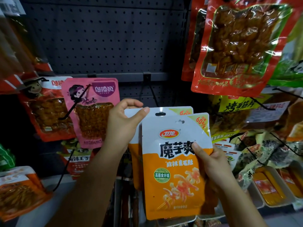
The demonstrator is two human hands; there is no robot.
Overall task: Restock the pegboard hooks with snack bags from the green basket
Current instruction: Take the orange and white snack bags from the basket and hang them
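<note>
We judge the front orange-and-white snack bag point(175, 163) light, soft and slick-filmed; it is best held by its flat edges, keeping the hang slot clear. Our right hand point(211, 163) pinches its edge at 3 o'clock. Our left hand point(124, 122) pinches the top corner of the rear bag point(165, 112) at 10 o'clock. Both bags sit just below the empty hook point(153, 94), at 12 o'clock. The green basket is not visible.

Yellow trays point(268, 192) at lower right

Snack bags point(175, 161) before pegboard point(98, 38), below empty hook point(153, 94).
</note>
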